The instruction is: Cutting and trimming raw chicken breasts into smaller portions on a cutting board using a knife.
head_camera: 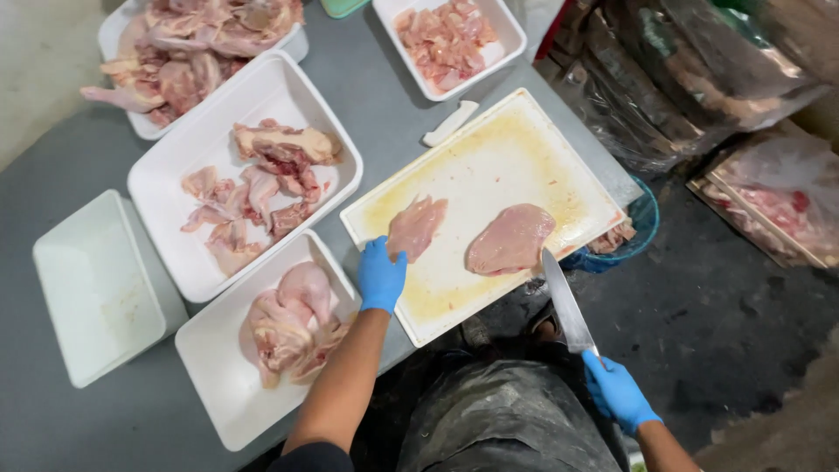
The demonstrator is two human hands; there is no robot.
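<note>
Currently, two pieces of raw chicken breast are seen lying on the white cutting board (489, 157): a smaller fillet (416, 225) toward the board's near-left part and a larger fillet (511, 238) to its right, near the front edge. The left hand (381, 275), in a blue glove, is laid at the board's near-left edge with its fingers closed lightly on the lower end of the smaller fillet. The right hand (617, 391), also gloved, is clamped around the handle of a long knife (564, 299), whose blade is held out past the board's edge with its tip close to the larger fillet. Slipping may be judged the chief risk: the board is filmed with yellowish grease, so a fillet could slide under the blade and the cut could be carried off line. The left fingers could be nicked if the blade were brought across toward the smaller piece while it is pinched. Because the larger fillet lies close to the front edge, it could be pushed off onto the dark floor. The white trays (262, 96) of chicken parts crowd the grey surface (52, 175) just beside the board, so an elbow could knock the nearest one.
</note>
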